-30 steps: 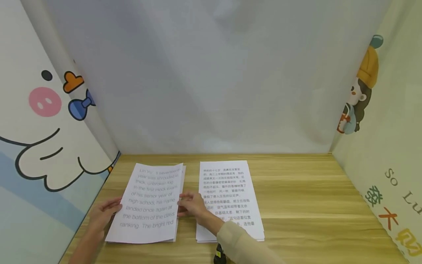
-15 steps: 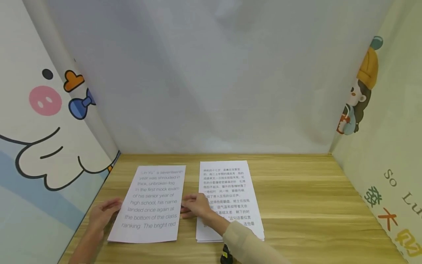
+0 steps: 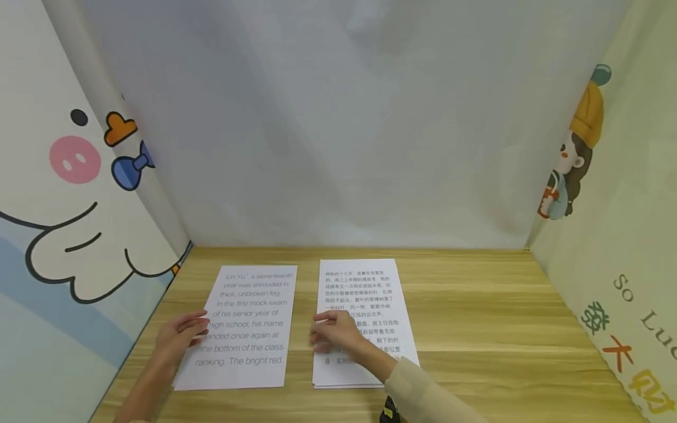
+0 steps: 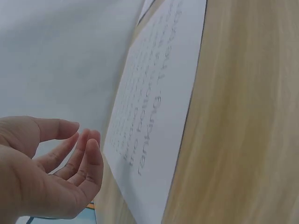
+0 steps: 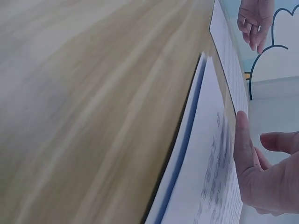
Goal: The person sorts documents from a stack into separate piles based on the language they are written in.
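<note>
A white sheet of paper printed with English text (image 3: 248,320) lies flat on the left part of the table. Over its left edge hovers my left hand (image 3: 181,333), its fingers loosely bent and nothing between them; the left wrist view shows a gap between hand (image 4: 60,170) and paper (image 4: 154,121). To the right lies a stack of sheets with Chinese text (image 3: 365,294). Above that stack's left side is my right hand (image 3: 338,333), relaxed and holding nothing. In the right wrist view the stack (image 5: 196,172) shows slightly uneven edges beneath the hand (image 5: 266,172).
The wood-grain table (image 3: 476,323) stretches right of the stack, and a bare strip separates the two papers. A pale curtain (image 3: 338,129) stands behind. Cartoon-printed panels (image 3: 63,235) flank both sides. A small black object (image 3: 389,411) sits by the right sleeve.
The English sheet, held between both hands earlier, has been lowered, squared with the one beneath and let go. My right hand has moved right over the Chinese stack; my left has shifted slightly right.
</note>
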Demonstrator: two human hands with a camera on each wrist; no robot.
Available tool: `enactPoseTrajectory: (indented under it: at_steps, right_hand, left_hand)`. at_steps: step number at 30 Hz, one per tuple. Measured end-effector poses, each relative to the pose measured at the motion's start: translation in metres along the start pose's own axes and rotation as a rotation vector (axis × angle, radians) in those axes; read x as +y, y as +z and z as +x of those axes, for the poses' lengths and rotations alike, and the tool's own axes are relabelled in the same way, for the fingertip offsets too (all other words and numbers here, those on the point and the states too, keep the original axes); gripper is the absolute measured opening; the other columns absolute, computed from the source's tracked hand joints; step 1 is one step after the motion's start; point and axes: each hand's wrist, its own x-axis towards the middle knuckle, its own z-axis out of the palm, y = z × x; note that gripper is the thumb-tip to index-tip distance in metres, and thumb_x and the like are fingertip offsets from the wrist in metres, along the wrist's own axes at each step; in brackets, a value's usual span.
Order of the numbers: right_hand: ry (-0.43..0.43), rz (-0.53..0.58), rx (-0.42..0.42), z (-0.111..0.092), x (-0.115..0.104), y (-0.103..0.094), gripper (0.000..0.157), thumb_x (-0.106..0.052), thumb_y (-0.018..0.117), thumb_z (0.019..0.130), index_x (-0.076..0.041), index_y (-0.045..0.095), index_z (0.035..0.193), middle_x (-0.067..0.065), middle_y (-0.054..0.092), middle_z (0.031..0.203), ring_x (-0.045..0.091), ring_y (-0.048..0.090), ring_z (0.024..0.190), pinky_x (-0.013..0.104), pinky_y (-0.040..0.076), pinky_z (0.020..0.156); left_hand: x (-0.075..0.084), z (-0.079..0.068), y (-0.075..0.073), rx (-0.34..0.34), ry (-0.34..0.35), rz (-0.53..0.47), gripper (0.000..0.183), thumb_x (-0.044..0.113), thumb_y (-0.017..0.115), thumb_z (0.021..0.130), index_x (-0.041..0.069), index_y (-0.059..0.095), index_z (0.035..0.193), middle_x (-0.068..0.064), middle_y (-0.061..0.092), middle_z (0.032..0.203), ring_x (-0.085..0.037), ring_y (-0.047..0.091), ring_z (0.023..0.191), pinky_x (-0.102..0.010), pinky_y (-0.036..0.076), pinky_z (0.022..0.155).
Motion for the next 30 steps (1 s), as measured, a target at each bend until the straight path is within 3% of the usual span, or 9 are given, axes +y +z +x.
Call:
enactPoseTrajectory:
  at_steps: [8,16,24,30]
  right_hand:
    - [-0.008,-0.020,0.029,-0.008,0.005,-0.039,0.040,-0.009,0.057,0.100,0.011,0.055,0.135,0.025,0.072,0.111,0.017,0.076,0.085,0.035,0.065,0.075]
    - [-0.023,-0.054,0.062,-0.013,0.006,-0.076,0.040,-0.010,0.055,0.102,0.010,0.055,0.136,0.024,0.071,0.111,0.018,0.075,0.087,0.035,0.065,0.078]
    - [-0.012,-0.074,0.082,-0.028,0.013,-0.116,0.041,-0.011,0.053,0.103,0.012,0.052,0.137,0.021,0.071,0.107,0.014,0.073,0.083,0.032,0.065,0.076]
    - [0.026,-0.071,0.052,-0.042,0.017,-0.145,0.043,-0.012,0.052,0.105,0.014,0.048,0.138,0.014,0.070,0.101,0.012,0.071,0.080,0.027,0.064,0.073]
  left_hand:
    - [0.016,0.000,0.032,-0.099,0.042,0.020,0.048,0.020,0.063,0.102,-0.004,0.052,0.142,-0.015,0.072,0.122,-0.008,0.068,0.091,-0.021,0.058,0.076]
    - [0.021,-0.003,0.062,-0.214,0.074,0.027,0.047,0.018,0.064,0.101,-0.005,0.054,0.140,-0.010,0.073,0.111,-0.011,0.068,0.089,-0.023,0.058,0.075]
    - [0.033,-0.012,0.094,-0.402,0.143,0.041,0.041,0.017,0.057,0.103,-0.004,0.056,0.138,-0.016,0.072,0.116,-0.017,0.069,0.093,-0.028,0.059,0.078]
    - [0.048,-0.016,0.112,-0.448,0.183,0.086,0.039,0.017,0.057,0.103,-0.002,0.058,0.137,-0.018,0.072,0.116,-0.017,0.069,0.091,-0.031,0.059,0.079]
